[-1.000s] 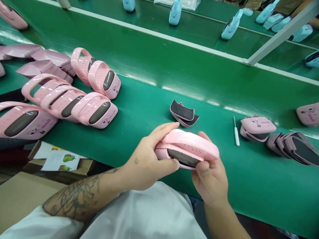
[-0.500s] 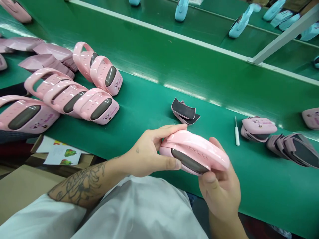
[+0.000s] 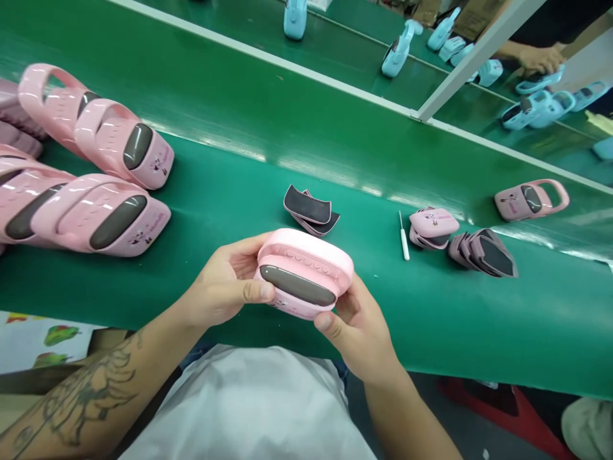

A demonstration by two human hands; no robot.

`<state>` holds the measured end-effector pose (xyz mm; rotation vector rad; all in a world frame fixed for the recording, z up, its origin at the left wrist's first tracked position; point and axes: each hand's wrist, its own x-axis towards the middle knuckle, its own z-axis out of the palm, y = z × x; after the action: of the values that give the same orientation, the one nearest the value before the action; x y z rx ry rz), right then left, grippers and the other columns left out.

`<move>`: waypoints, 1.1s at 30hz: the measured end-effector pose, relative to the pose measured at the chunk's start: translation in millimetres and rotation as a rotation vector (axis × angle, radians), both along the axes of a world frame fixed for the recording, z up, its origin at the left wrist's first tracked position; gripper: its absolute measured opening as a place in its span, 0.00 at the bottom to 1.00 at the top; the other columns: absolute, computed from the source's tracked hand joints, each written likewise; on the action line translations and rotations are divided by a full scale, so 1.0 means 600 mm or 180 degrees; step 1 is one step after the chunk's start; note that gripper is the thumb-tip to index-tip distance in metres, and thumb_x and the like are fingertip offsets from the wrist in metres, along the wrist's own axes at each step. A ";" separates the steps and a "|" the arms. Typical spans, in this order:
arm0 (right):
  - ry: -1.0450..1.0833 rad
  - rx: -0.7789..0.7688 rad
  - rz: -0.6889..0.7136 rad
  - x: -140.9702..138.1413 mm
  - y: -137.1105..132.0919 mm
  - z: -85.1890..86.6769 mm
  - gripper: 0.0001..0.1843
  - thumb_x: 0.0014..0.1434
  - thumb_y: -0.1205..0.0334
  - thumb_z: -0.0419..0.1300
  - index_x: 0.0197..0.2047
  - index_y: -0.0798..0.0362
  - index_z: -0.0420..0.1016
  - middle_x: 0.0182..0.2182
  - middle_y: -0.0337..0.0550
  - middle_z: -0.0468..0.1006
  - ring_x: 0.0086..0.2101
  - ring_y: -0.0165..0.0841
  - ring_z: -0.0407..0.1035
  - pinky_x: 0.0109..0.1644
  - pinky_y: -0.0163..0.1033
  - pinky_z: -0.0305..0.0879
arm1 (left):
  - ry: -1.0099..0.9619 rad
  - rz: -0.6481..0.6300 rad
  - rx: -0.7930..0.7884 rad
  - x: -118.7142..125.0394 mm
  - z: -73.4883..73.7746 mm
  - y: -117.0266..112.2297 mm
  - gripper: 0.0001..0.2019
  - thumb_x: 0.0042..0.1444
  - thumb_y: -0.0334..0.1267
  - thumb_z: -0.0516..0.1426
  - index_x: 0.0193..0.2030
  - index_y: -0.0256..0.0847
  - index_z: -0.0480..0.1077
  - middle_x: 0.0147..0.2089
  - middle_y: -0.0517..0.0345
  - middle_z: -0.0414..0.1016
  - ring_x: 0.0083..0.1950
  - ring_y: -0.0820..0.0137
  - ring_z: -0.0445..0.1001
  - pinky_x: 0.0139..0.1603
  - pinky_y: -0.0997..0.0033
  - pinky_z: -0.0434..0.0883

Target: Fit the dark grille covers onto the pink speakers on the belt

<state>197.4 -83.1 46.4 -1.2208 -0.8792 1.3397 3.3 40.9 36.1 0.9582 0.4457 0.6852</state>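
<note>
Over the near edge of the green conveyor belt (image 3: 431,313), a glossy pink plastic casing (image 3: 306,271) is held crosswise, ends pinched by left hand (image 3: 218,294) and right hand (image 3: 361,329).

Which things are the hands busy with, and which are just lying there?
In use: pink case, held by left hand and right hand.
Lying about: dark curved panels, white tool, pink cases on the left, blue cases beyond.

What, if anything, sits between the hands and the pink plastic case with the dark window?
Nothing visible. The left hand and right hand both hold the pink plastic case directly, thumbs on its near side, over the green conveyor belt.
</note>
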 end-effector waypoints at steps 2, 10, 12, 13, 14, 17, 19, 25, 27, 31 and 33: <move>0.0037 0.0044 0.0022 -0.003 0.006 0.005 0.37 0.63 0.41 0.73 0.70 0.42 0.73 0.67 0.47 0.78 0.68 0.50 0.70 0.74 0.58 0.65 | 0.0029 0.0006 0.0003 0.000 -0.001 -0.001 0.28 0.54 0.44 0.75 0.62 0.42 0.82 0.54 0.43 0.87 0.55 0.48 0.85 0.51 0.58 0.83; 0.0165 -0.0086 -0.0460 -0.005 0.005 -0.003 0.43 0.48 0.39 0.82 0.62 0.44 0.77 0.60 0.49 0.83 0.60 0.50 0.76 0.66 0.56 0.72 | 0.0128 0.0031 -0.0005 -0.007 -0.012 -0.006 0.27 0.54 0.47 0.74 0.59 0.41 0.83 0.53 0.41 0.87 0.52 0.46 0.86 0.44 0.59 0.83; 0.0068 -0.0140 -0.0515 -0.003 0.005 -0.001 0.46 0.43 0.36 0.83 0.61 0.45 0.78 0.59 0.49 0.84 0.59 0.52 0.77 0.64 0.56 0.74 | 0.0207 0.0051 0.0024 -0.010 -0.014 -0.009 0.28 0.55 0.50 0.74 0.60 0.41 0.82 0.56 0.39 0.86 0.54 0.44 0.85 0.46 0.58 0.83; -0.0004 -0.0136 -0.0502 -0.003 0.006 0.001 0.47 0.43 0.34 0.82 0.61 0.45 0.79 0.60 0.50 0.83 0.60 0.53 0.76 0.65 0.56 0.73 | 0.0248 0.0078 0.0045 -0.010 -0.014 -0.011 0.29 0.56 0.51 0.74 0.61 0.41 0.81 0.58 0.38 0.85 0.57 0.42 0.85 0.48 0.56 0.83; -0.0087 -0.0091 -0.0488 -0.004 0.008 0.005 0.48 0.44 0.31 0.81 0.63 0.45 0.79 0.62 0.51 0.82 0.62 0.54 0.75 0.66 0.57 0.72 | 0.0273 0.0108 0.0076 -0.009 -0.014 -0.013 0.30 0.56 0.52 0.73 0.63 0.41 0.81 0.60 0.37 0.85 0.59 0.41 0.84 0.51 0.54 0.83; -0.0250 0.0263 -0.0347 -0.011 0.017 0.015 0.45 0.57 0.28 0.71 0.69 0.44 0.75 0.67 0.51 0.78 0.68 0.55 0.70 0.73 0.59 0.67 | 0.0269 0.0191 0.0199 -0.005 -0.015 -0.020 0.32 0.60 0.56 0.70 0.66 0.40 0.78 0.64 0.38 0.82 0.64 0.41 0.80 0.57 0.54 0.82; -0.0200 0.0515 -0.0179 -0.016 0.022 0.019 0.40 0.66 0.31 0.64 0.73 0.43 0.71 0.69 0.49 0.76 0.70 0.53 0.68 0.74 0.58 0.65 | 0.0278 0.0261 0.0254 -0.003 -0.020 -0.024 0.31 0.63 0.57 0.68 0.67 0.41 0.77 0.66 0.39 0.80 0.67 0.42 0.79 0.59 0.55 0.81; 0.0249 0.0569 -0.0015 -0.018 0.022 -0.001 0.35 0.70 0.40 0.66 0.74 0.42 0.68 0.69 0.48 0.76 0.67 0.50 0.72 0.69 0.54 0.73 | 0.0656 0.0456 0.0337 -0.009 -0.044 -0.042 0.36 0.66 0.62 0.64 0.74 0.46 0.68 0.73 0.42 0.74 0.73 0.43 0.71 0.68 0.53 0.73; 0.0389 0.0509 -0.0055 -0.020 0.018 -0.008 0.34 0.70 0.41 0.66 0.74 0.43 0.69 0.69 0.49 0.76 0.66 0.50 0.72 0.68 0.54 0.73 | 0.0676 0.0485 0.0353 -0.009 -0.051 -0.053 0.36 0.67 0.62 0.62 0.76 0.48 0.65 0.74 0.43 0.71 0.73 0.44 0.71 0.68 0.53 0.73; 0.0484 0.0503 -0.0187 -0.031 0.013 -0.014 0.35 0.70 0.41 0.66 0.75 0.44 0.69 0.69 0.51 0.76 0.65 0.51 0.73 0.69 0.55 0.73 | 0.0632 0.0595 0.0461 -0.007 -0.066 -0.072 0.34 0.71 0.62 0.58 0.77 0.50 0.62 0.75 0.44 0.69 0.73 0.47 0.70 0.69 0.53 0.71; 0.0451 0.0512 -0.0289 -0.036 0.014 -0.017 0.36 0.70 0.41 0.65 0.75 0.45 0.69 0.69 0.51 0.76 0.65 0.51 0.73 0.70 0.56 0.72 | 0.0648 0.0688 0.0507 -0.008 -0.072 -0.073 0.34 0.72 0.62 0.57 0.77 0.50 0.61 0.75 0.45 0.69 0.73 0.48 0.70 0.70 0.54 0.69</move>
<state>176.0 -74.7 36.1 -1.0171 -0.8052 1.2418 -1.6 -3.1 -7.3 1.1465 0.6895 0.8311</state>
